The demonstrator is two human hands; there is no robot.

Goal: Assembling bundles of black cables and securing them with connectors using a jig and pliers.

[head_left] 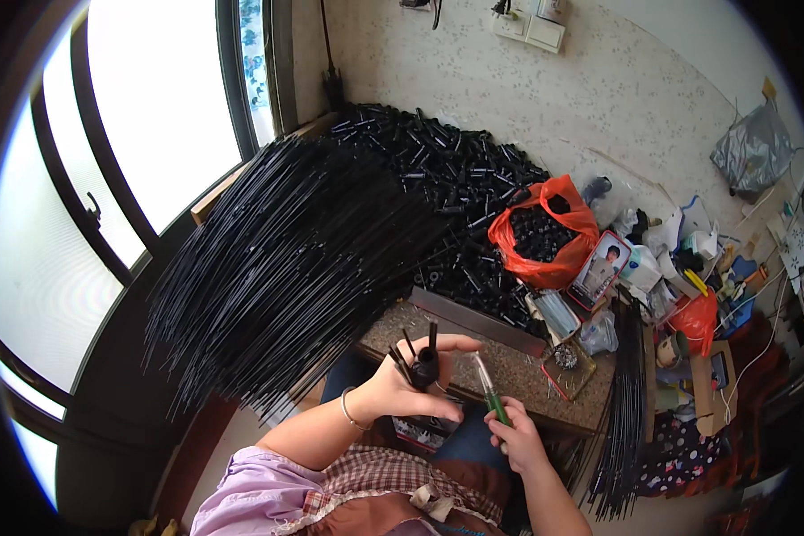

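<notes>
My left hand (380, 391) is raised over the near table edge. Its fingers are closed round a short, hollow black cylindrical part (425, 366), and a few black rod ends stick up beside it. A slim tool (495, 406) with a green handle and a pale, shiny shaft is gripped in my right hand (520, 438). The tool's tip points up toward my left forefinger; whether it touches cannot be made out. Behind my hands, a big pile of similar small black parts (456, 170) covers the table (389, 329).
A large sheaf of thin black rods (286, 259) spreads left toward the window; a smaller bundle (621, 411) hangs at the right. A metal strip (478, 323) borders the pile. An orange-red bag (567, 204) of black pieces stands by a phone (596, 273). Clutter (688, 259) crowds the right.
</notes>
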